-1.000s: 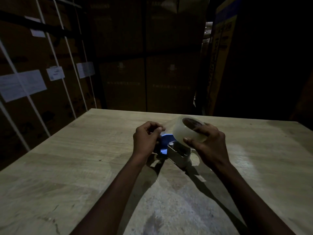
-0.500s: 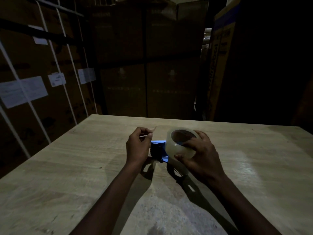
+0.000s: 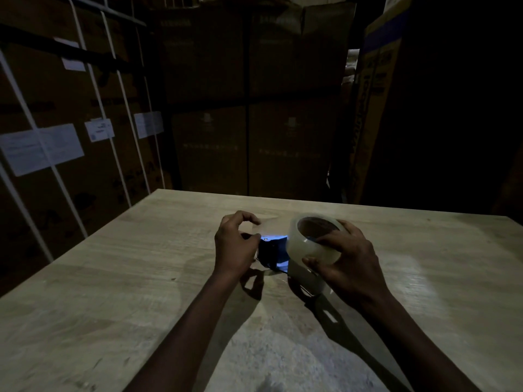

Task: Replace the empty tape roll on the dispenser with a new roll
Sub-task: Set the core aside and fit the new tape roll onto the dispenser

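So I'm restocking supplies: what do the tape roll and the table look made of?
Tape roll: clear glossy plastic film, pale and translucent, on a brown core, probably cardboard. Table: light wood or wood-look laminate, matte, with visible grain lines; the dim light leaves that open.

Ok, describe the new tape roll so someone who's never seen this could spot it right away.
On the wooden table, look between the person's two hands. The right hand grips the tape roll, a pale translucent ring with a dark hollow core, just right of the blue dispenser. It is the only round, see-through object there.
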### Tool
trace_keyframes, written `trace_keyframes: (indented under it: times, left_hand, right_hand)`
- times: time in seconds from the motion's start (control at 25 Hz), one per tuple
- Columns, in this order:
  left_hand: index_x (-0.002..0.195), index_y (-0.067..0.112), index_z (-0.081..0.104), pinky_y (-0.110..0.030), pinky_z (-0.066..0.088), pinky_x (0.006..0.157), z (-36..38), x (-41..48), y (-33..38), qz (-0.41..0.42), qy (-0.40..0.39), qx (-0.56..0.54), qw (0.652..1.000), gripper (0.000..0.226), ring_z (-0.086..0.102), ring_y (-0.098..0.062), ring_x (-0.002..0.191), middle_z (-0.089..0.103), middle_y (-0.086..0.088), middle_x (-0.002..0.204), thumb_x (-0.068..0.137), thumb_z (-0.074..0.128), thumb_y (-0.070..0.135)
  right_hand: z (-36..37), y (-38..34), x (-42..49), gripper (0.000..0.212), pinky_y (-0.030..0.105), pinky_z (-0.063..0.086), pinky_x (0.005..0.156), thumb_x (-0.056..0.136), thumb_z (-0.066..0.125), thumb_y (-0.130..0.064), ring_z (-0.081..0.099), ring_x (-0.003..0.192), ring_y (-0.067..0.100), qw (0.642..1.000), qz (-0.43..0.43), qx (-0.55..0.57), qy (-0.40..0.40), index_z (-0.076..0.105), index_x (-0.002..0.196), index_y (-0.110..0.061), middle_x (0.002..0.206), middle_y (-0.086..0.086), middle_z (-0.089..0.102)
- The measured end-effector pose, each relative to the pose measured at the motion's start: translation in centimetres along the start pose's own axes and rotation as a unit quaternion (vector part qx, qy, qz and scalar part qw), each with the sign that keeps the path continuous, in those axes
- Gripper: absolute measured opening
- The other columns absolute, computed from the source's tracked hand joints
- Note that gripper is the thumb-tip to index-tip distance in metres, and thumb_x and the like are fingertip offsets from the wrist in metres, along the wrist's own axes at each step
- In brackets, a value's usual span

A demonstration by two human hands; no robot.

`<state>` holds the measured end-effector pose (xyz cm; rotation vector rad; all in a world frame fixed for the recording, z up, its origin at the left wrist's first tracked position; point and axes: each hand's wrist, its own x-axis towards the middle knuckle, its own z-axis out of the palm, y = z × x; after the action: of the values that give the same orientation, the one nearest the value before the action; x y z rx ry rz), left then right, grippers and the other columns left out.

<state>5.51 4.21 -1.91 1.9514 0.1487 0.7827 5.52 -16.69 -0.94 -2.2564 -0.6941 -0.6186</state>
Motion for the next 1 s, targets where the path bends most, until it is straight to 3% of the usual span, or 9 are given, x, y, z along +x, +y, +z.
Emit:
trace_keyframes:
  times: [0.24, 0.64, 0.8, 1.0]
  left_hand:
    - [0.088, 0.025, 0.06, -0.002, 0.044, 0.06, -0.2, 0.1, 0.0, 0.018, 0.007, 0.027, 0.999, 0.024, 0.061, 0.004, 0.078, 0.064, 0.012, 0.081, 0.079, 0.07, 0.005]
    - [0.09, 0.017, 0.065, 0.002, 0.044, 0.066, 0.2, 0.1, -1.0, 0.025, 0.008, 0.032, 0.999, 0.027, 0.065, -0.004, 0.077, 0.069, 0.003, 0.081, 0.073, 0.075, -0.001]
    - [0.089, 0.021, 0.062, 0.002, 0.045, 0.063, 0.1, 0.3, -1.0, 0.027, -0.012, 0.037, 0.999, 0.031, 0.063, 0.003, 0.075, 0.065, 0.007, 0.08, 0.073, 0.074, -0.002]
    - [0.088, 0.023, 0.057, -0.002, 0.046, 0.058, -0.2, 0.5, -1.1, 0.021, -0.046, 0.048, 0.998, 0.033, 0.063, -0.001, 0.075, 0.063, 0.008, 0.081, 0.073, 0.075, 0.0]
  right_hand:
    - [0.0, 0.0, -0.1, 0.038, 0.051, 0.048, 0.09, 0.066, 0.081, -0.026, 0.042, 0.128, 0.036, 1.0, 0.01, -0.005, -0.003, 0.068, 0.101, -0.016, 0.117, 0.007, 0.066]
    - [0.0, -0.3, -0.1, 0.036, 0.052, 0.044, 0.095, 0.069, 0.08, -0.029, 0.037, 0.133, 0.034, 0.999, 0.008, -0.023, -0.021, 0.068, 0.101, -0.017, 0.117, 0.004, 0.066]
    - [0.0, -0.5, -0.1, 0.036, 0.055, 0.043, 0.097, 0.07, 0.079, -0.03, 0.036, 0.134, 0.034, 0.999, 0.01, -0.026, -0.029, 0.068, 0.102, -0.018, 0.118, 0.005, 0.066]
    - [0.0, -0.4, -0.2, 0.037, 0.053, 0.045, 0.095, 0.07, 0.077, -0.032, 0.037, 0.133, 0.033, 0.999, 0.007, -0.031, -0.033, 0.068, 0.103, -0.019, 0.117, 0.003, 0.066]
